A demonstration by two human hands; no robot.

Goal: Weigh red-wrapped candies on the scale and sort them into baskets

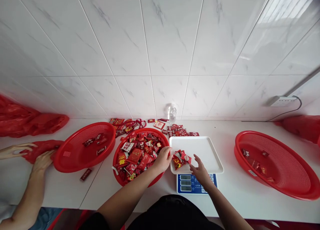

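Observation:
My left hand (163,160) is over the right rim of a red basket (117,179) heaped with small red-wrapped packets (136,155). Its fingers are curled together beside the left edge of a white tray (200,146); what they hold, if anything, is hidden. A small pile of red and gold packets (181,159) lies at the left of the tray. My right hand (200,172) is just right of that pile with its fingers apart, holding nothing. The tray sits on a blue digital scale (196,184), whose keys are partly covered by my right hand.
Red baskets stand to the left (75,153) and right (287,156), each with a few packets. Loose packets (178,130) and a clear plastic bottle (172,113) are near the wall. At far left, a co-worker's hands (43,161) handle a red bag (41,146).

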